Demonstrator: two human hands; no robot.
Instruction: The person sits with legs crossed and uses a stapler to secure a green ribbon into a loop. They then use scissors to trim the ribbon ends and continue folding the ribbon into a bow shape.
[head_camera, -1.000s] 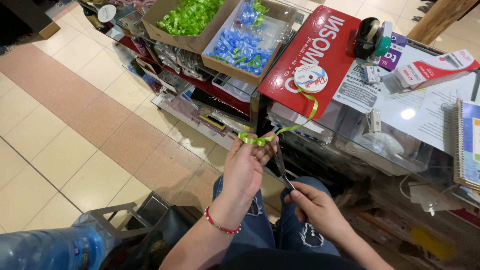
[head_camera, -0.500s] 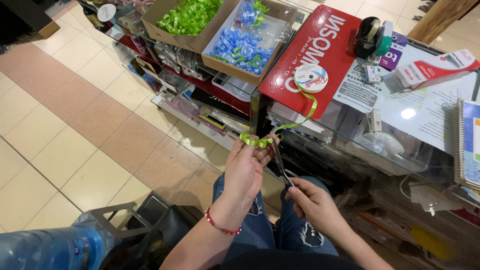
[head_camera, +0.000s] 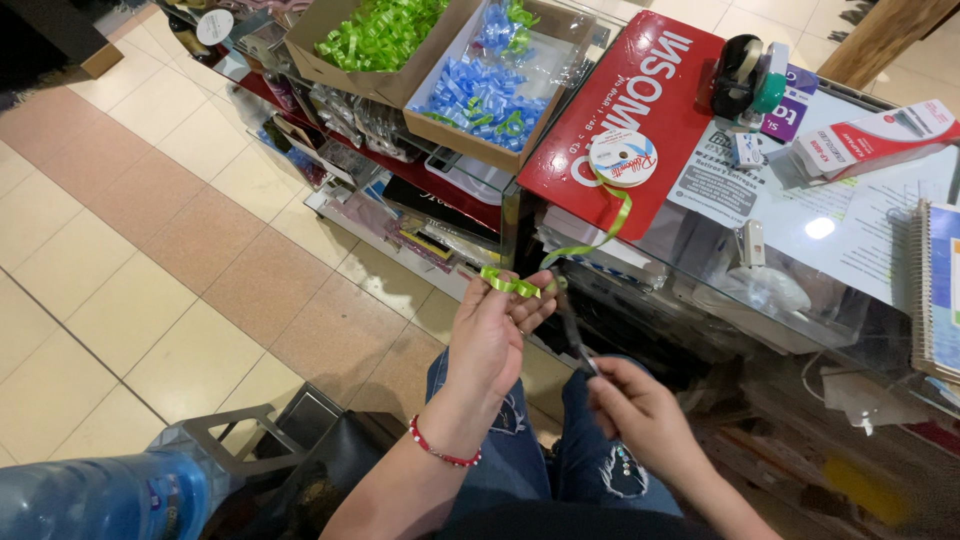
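Observation:
My left hand (head_camera: 495, 335) pinches a small folded loop of lime green ribbon (head_camera: 508, 283) in front of the glass counter. From the loop the ribbon (head_camera: 600, 228) runs up to a white spool (head_camera: 622, 157) lying on a red mat. My right hand (head_camera: 640, 410) grips dark scissors (head_camera: 571, 325), whose blades point up to the ribbon just right of the loop. A red bead bracelet circles my left wrist. I sit with knees in blue jeans below both hands.
Two cardboard boxes hold finished bows, green (head_camera: 375, 35) and blue (head_camera: 487, 85). On the glass counter (head_camera: 830, 235) lie a tape dispenser (head_camera: 745, 72), papers and a spiral notebook (head_camera: 940, 290). A blue water bottle (head_camera: 95, 497) lies at the lower left over tiled floor.
My right hand has brought the scissors up closer to the ribbon beside the loop. My left hand keeps its hold on the loop with little movement.

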